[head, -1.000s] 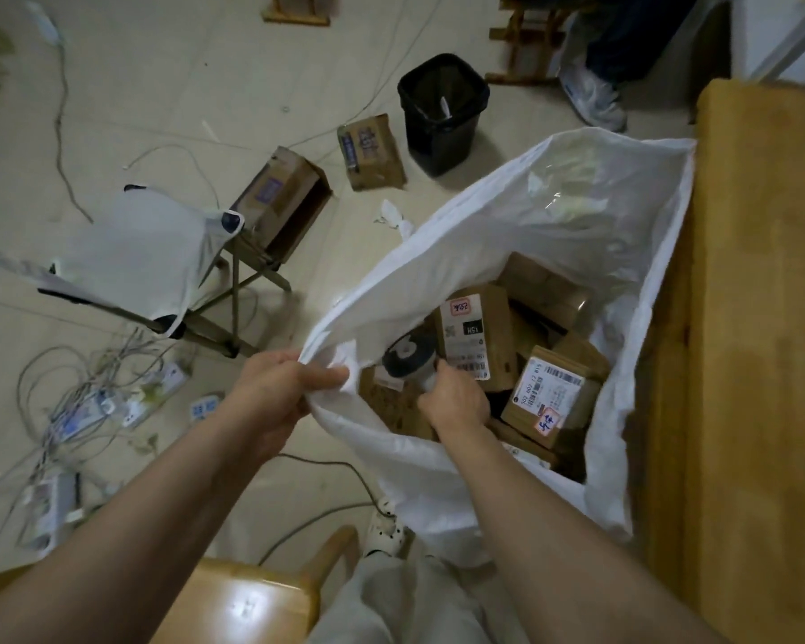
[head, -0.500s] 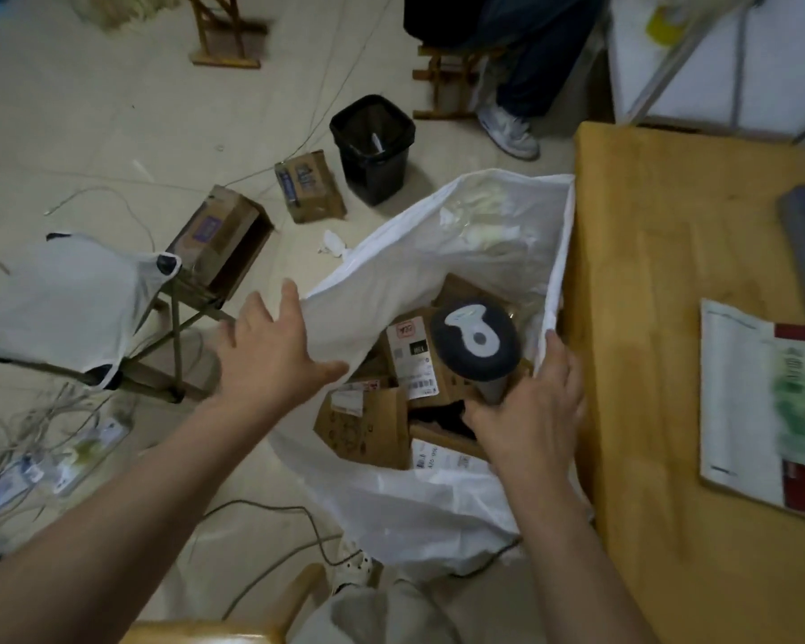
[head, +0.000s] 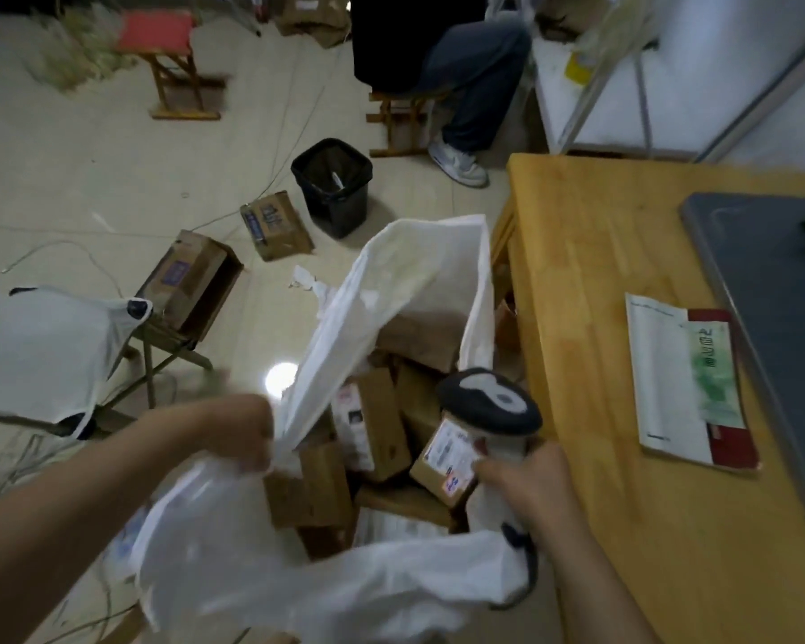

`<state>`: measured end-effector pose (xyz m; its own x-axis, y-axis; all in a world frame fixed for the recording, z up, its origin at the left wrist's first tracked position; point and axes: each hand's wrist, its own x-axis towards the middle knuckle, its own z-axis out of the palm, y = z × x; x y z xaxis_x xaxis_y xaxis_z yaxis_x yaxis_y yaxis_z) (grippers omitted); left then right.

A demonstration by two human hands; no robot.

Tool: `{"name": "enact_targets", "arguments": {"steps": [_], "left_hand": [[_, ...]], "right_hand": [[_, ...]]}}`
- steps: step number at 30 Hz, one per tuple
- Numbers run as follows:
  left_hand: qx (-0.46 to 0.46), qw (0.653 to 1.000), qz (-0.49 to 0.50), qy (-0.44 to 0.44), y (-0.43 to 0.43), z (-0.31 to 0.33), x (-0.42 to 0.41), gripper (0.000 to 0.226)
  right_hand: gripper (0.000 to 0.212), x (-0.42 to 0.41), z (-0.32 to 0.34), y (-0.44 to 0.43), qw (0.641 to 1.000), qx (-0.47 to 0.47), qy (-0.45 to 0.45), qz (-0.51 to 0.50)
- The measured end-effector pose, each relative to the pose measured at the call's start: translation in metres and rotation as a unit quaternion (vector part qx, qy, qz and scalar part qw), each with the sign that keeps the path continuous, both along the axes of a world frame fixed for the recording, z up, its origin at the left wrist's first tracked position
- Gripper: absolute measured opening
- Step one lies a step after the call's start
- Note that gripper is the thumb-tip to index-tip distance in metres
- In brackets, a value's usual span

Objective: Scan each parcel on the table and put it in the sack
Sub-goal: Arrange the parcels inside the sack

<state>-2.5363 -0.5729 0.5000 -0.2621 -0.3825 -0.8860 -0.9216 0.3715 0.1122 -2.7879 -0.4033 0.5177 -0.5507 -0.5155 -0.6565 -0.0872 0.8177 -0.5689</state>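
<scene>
Dim, flat light fills the room, with one round glare spot on the floor (head: 112, 188) tiles. The left hand (head: 245, 434) and the sack (head: 414, 281) edge in its grip smear with motion blur, and lines bow near the edges.

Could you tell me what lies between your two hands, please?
In the head view, the open sack, with cardboard parcels piled inside, lies between the left hand gripping its edge and the right hand holding the scanner.

The sack (head: 419, 271) is faintly shiny white plastic weave; the parcels (head: 379, 411) are matt brown cardboard with paper labels. The scanner (head: 496, 413) looks matt black plastic on top, the counter (head: 600, 281) smooth wood, the floor (head: 112, 188) glossy tile.
</scene>
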Motion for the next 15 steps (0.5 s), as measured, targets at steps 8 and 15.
{"name": "enact_targets", "arguments": {"steps": [8, 15], "left_hand": [[-0.117, 0.891, 0.385, 0.21, -0.005, 0.027, 0.044, 0.013], [-0.167, 0.815, 0.431, 0.35, 0.019, 0.125, 0.051, 0.015]], "right_hand": [[0.033, 0.005, 0.045, -0.014, 0.985, -0.101, 0.023, -0.137], [0.028, -0.01, 0.125, -0.022, 0.939, -0.281, 0.145, -0.134]]}}
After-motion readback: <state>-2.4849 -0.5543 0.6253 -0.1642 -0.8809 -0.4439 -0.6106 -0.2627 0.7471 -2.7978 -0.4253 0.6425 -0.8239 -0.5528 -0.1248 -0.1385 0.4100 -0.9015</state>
